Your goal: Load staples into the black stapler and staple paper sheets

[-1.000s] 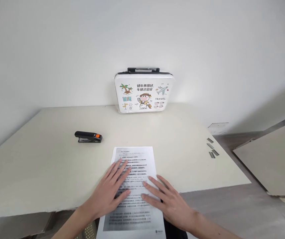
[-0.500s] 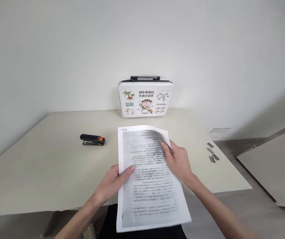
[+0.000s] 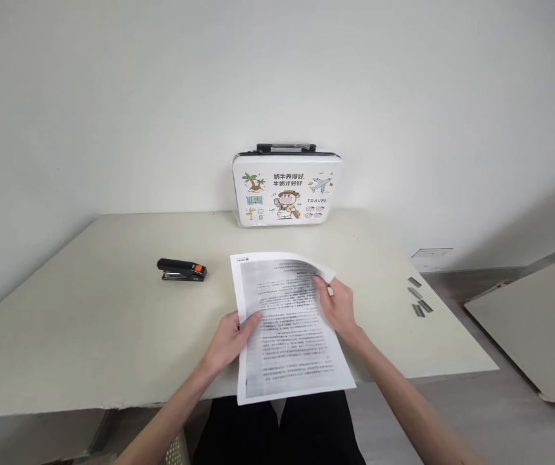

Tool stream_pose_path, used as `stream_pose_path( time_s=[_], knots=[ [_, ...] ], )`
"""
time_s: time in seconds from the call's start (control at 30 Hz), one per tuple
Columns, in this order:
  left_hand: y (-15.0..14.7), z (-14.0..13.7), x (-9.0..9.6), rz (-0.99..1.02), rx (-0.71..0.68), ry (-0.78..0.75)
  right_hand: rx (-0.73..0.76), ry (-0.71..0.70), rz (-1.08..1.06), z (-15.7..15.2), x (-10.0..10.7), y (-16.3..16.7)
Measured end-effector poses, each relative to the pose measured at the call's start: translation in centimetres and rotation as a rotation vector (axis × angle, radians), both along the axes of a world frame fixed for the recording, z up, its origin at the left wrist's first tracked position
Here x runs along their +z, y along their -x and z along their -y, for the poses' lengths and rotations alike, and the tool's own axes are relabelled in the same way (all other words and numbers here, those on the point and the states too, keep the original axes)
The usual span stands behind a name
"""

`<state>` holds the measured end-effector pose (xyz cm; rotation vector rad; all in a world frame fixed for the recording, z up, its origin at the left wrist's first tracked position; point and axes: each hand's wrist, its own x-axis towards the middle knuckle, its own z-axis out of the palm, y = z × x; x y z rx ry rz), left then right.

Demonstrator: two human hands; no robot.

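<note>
Printed paper (image 3: 289, 342) is held up over the table's near edge, its text facing me; I cannot tell how many sheets there are. My left hand (image 3: 233, 336) grips its left edge, thumb on the front and the other fingers hidden behind. On the right edge, near the top, my right hand (image 3: 338, 307) is closed on the paper, and the upper right corner curls there. A black stapler (image 3: 181, 270) with an orange patch lies left of the paper. Several strips of staples (image 3: 418, 298) rest near the table's right edge.
A white case (image 3: 287, 190) with cartoon prints and a black handle stands against the wall at the table's back. The pale table (image 3: 88, 323) ends on the right above a grey floor. A light panel (image 3: 539, 323) leans beyond it.
The paper's lower edge has risen and its upper right corner curls more. My right hand has shifted slightly left and its fingers are more curled. The stapler and staple strips stay put.
</note>
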<state>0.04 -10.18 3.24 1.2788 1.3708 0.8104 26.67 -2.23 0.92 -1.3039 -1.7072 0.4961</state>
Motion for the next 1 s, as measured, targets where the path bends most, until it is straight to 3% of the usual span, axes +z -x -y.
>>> stream_pose_path(
  time_s=[0.17, 0.27, 0.47, 0.63, 0.73, 0.87, 0.93, 1.0],
  knots=[
    [0.6, 0.1, 0.0, -0.019, 0.007, 0.014, 0.393, 0.494, -0.326, 0.0, 1.7, -0.4],
    [0.6, 0.1, -0.2, -0.019, 0.011, 0.002, 0.510, 0.576, -0.292, 0.1, 1.9, -0.6],
    [0.6, 0.1, 0.4, -0.003, -0.014, 0.008, 0.307, 0.372, -0.215, 0.7, 2.0, -0.2],
    [0.6, -0.2, 2.3, -0.113, -0.027, -0.072, 0.299, 0.299, -0.172, 1.2, 3.9, -0.7],
    [0.8, -0.6, 4.9, -0.276, -0.012, -0.237, 0.424, 0.226, -0.180, 1.6, 6.5, -2.4],
    [1.1, -1.0, 7.8, -0.361, -0.088, -0.632, 0.646, 0.038, -0.127, 3.1, 9.9, -5.1],
    [1.4, -1.0, 7.6, -0.396, -0.158, -0.780, 0.663, -0.009, 0.014, 4.1, 10.1, -6.0],
    [2.0, -1.1, 5.9, -0.466, -0.197, -0.838, 0.617, -0.037, 0.196, 5.0, 8.7, -6.5]
  ],
)
